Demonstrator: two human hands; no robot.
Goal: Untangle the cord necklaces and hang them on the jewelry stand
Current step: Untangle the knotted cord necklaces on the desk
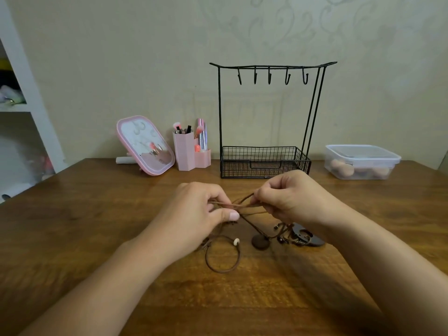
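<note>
Brown cord necklaces [242, 206] are tangled together above the wooden table [97, 214]. My left hand [194, 212] pinches the cords on the left, and my right hand [288, 197] pinches them on the right, a short gap apart. From the knot, strands drop to a round dark pendant [260, 242] and a metal ornate pendant [298, 235] lying on the table. A cord loop with a white bead [236, 242] rests below my left hand. The black wire jewelry stand [266, 112] stands behind, its several hooks bare, with a mesh basket at its base.
A pink-framed mirror [145, 145] and a pink holder with brushes [191, 154] sit at the back left of the stand. A lidded clear plastic box [361, 161] sits at the back right. White shelving [21, 105] stands at the far left.
</note>
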